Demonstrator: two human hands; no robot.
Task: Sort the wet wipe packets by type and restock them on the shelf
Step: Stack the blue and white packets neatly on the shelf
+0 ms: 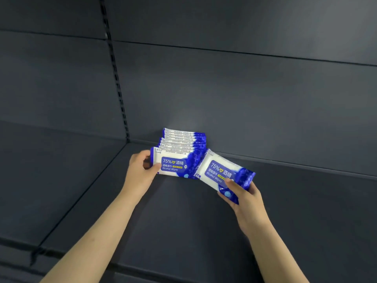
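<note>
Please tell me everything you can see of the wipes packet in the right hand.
The flat white and blue plastic alcohol wipes packet is rectangular, tilted, printed face toward the camera. Its blue label reads "75%" and "Alcohol Wipes". The right hand pinches its lower right end, thumb on the front. Its upper left corner lies beside the row of like packets.

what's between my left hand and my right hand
In the head view, two alcohol wipe packets: the left hand grips the front packet of the row on the shelf, the right hand holds a tilted packet whose corner overlaps it.
</note>
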